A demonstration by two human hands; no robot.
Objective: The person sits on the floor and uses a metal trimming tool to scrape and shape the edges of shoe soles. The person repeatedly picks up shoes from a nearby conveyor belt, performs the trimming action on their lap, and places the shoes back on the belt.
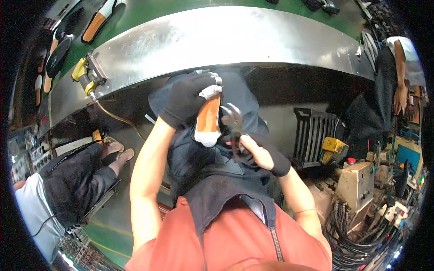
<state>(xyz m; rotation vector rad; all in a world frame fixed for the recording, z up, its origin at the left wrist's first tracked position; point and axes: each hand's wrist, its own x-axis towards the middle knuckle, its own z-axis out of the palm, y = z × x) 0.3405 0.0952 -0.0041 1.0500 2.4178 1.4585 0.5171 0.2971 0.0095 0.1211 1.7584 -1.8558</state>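
Observation:
My left hand [186, 97], in a black glove with white wraps on the fingertips, grips a shoe on its last [208, 118] above my lap. The brown and white sole side of the shoe faces up, and its white rounded end points toward me. My right hand [258, 152], in a black glove that leaves some fingers bare, is closed around lasting pincers [233, 121]. The curved metal jaws of the pincers stand just right of the shoe, apart from it. Part of their handles is hidden by my fingers.
A metal bench edge [217, 38] curves across in front, with a yellow nail gun [83, 77] and air hose at its left. More shoes [96, 25] lie beyond it. People sit at left [68, 185] and far right [400, 77]. A control box [357, 183] stands at right.

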